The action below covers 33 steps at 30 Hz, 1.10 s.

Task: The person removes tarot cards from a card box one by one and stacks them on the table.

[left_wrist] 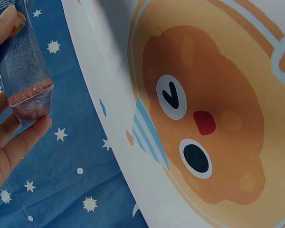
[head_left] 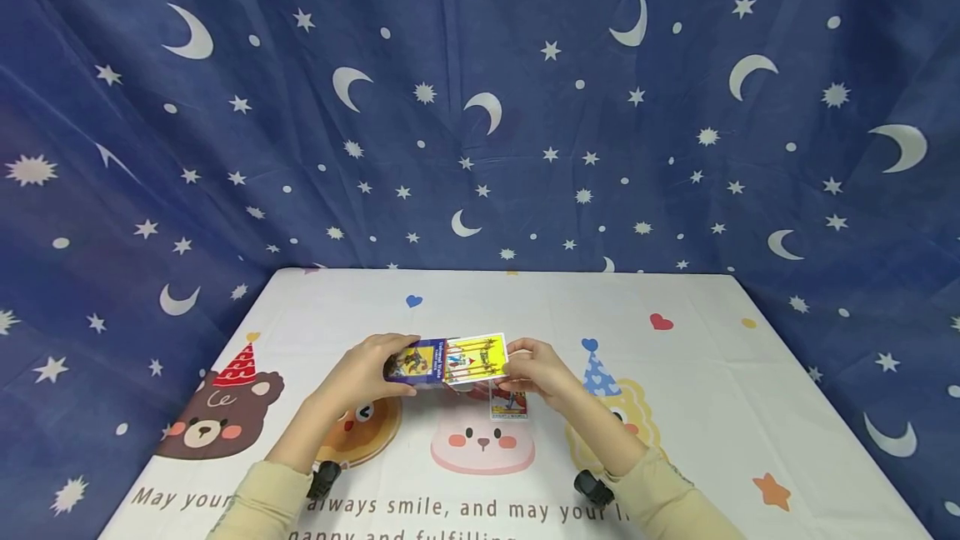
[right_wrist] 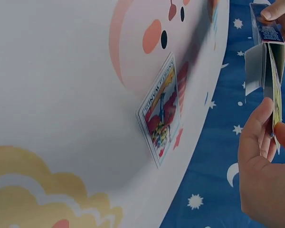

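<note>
My left hand (head_left: 367, 369) grips a blue tarot card box (head_left: 418, 363) above the table, its open end turned to the right. The box's clear-wrapped end (left_wrist: 33, 102) shows between the fingers in the left wrist view. Several yellow-faced tarot cards (head_left: 477, 358) stick out of the opening. My right hand (head_left: 542, 372) pinches their outer end between thumb and fingers. The box's pale flap (right_wrist: 254, 69) stands folded out beside the cards in the right wrist view. Below, a small stack of tarot cards (right_wrist: 162, 116) lies face up on the table, partly covered by the right hand in the head view.
A white cloth with cartoon animals and lettering covers the table (head_left: 750, 407). Behind it hangs a blue curtain (head_left: 525, 107) with moons and stars. Black wrist cameras sit at the left sleeve (head_left: 273, 490) and the right sleeve (head_left: 660, 490).
</note>
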Tool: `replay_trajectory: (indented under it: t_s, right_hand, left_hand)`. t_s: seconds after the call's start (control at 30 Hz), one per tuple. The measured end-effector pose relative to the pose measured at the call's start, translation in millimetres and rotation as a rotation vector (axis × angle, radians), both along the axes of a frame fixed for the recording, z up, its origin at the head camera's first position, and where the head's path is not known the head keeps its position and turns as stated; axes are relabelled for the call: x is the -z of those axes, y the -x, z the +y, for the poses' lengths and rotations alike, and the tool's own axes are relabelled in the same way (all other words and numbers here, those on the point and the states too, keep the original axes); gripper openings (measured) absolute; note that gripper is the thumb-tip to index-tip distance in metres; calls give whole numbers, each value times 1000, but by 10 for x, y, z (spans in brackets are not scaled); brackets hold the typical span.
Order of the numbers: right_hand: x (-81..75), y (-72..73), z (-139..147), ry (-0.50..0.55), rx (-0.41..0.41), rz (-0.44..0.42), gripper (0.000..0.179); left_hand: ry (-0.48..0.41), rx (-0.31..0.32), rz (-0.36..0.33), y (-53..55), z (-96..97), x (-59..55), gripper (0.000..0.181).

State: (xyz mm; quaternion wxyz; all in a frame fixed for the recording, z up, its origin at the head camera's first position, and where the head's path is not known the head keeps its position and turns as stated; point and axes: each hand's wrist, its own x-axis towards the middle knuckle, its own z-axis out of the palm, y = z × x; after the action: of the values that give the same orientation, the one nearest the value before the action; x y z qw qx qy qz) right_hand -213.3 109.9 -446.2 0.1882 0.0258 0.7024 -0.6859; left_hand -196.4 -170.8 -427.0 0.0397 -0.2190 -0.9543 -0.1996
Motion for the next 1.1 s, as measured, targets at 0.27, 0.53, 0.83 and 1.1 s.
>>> replay_trajectory:
  t_s: [0.27,0.53,0.83,1.1]
  right_hand:
    - [-41,6,60,16,22,-1,32]
    - [-41,40,142,25,28,-2,35]
    - [-21,50,219,3,41,31,34]
    - [2,48,254,-23,48,41,31]
  left_hand:
    - [-4,-4,-19,4,-5,10,76]
    - [-7,-15,-22,24,-5,13,76]
    - [-5,-14,0,27,-58,32,77]
    - [-10,-23,-6,27,-95,37,76]
